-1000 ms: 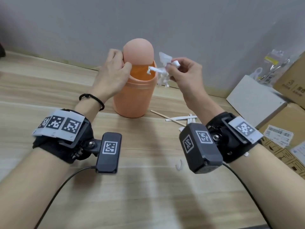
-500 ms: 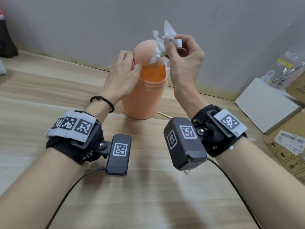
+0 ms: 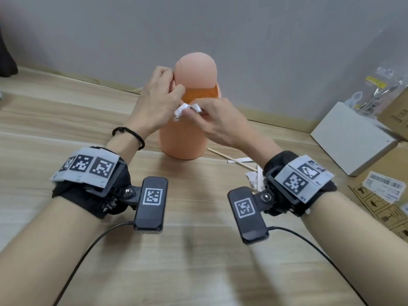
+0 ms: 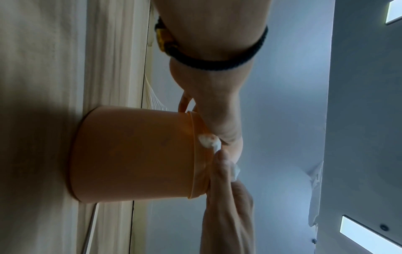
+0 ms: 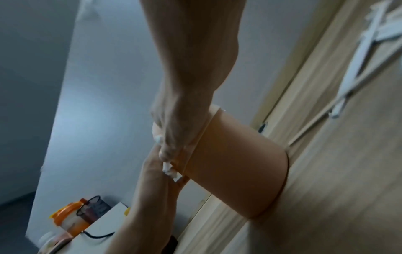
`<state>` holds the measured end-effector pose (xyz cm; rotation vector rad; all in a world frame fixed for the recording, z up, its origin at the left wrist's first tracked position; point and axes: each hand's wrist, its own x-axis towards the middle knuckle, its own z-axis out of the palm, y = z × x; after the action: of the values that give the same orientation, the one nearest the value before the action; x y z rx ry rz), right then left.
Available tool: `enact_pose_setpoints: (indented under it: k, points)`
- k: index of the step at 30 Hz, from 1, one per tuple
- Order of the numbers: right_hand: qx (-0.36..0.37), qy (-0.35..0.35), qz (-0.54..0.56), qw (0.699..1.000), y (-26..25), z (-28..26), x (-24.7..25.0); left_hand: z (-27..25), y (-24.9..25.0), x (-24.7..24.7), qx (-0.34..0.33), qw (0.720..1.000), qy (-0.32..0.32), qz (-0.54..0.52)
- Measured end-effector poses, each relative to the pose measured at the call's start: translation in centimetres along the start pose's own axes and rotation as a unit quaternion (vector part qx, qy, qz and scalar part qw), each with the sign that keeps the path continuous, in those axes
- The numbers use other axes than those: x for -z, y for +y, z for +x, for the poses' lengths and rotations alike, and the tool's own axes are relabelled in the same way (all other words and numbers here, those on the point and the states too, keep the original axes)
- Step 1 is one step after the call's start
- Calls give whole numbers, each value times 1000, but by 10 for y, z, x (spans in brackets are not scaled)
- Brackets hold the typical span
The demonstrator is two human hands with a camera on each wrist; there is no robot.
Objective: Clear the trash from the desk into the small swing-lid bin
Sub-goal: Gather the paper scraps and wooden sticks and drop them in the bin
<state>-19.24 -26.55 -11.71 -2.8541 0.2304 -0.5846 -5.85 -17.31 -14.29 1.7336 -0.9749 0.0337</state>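
Wood-grain surface [image 3: 55,120] stretches out from the far left, and the person's left hand [image 3: 159,102] reaches across it to the orange bin [image 3: 183,140], which stands upright near the back wall. That hand's grip is curled round the edge of the swing lid [image 3: 196,69], fingers behind and thumb in front, and the lid is tipped up so the darker orange opening shows beneath it. A black cord bracelet [image 3: 129,134] sits on that wrist.

Just beside the thumb, at the bin's front rim, is a crumpled white paper scrap [image 3: 184,109]. The right hand [image 3: 218,122] pinches it between thumb and fingertips, right over the rim; from the left wrist view the scrap touches the rim's edge.

Further right, on the surface beside the bin's base, lie a thin wooden stick [image 3: 229,159] and several white paper strips [image 3: 240,160], partly hidden by the right wrist strap. Past them sits a white box [image 3: 353,138], then brown cardboard cartons [image 3: 388,188] with printed labels at the far right.
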Motion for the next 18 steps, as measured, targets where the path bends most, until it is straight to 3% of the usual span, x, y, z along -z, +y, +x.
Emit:
enact_pose_setpoints:
  k: [2,4,8,10,12,16,18]
  points:
    - [15,-97,-55,994,-5,-1,15,-1,1,-1,3,1000,-2,-6]
    - [7,-149,-66,987,-10,1,27,-2,2,-2,3,1000,-1,-6]
    - [-11,-181,-120,976,-15,19,35,-1,0,-3,-7,1000,7,5]
    - [-29,-164,-142,976,-13,27,31,-1,0,-3,-14,1000,10,8]
    - [-28,-189,-122,974,-11,32,29,-1,1,-3,-18,1000,9,14]
    - [-71,-322,-15,944,-14,34,42,-1,-1,-4,-22,999,17,22]
    - [-73,-310,23,948,-9,33,56,-1,-1,-4,-20,1000,12,18]
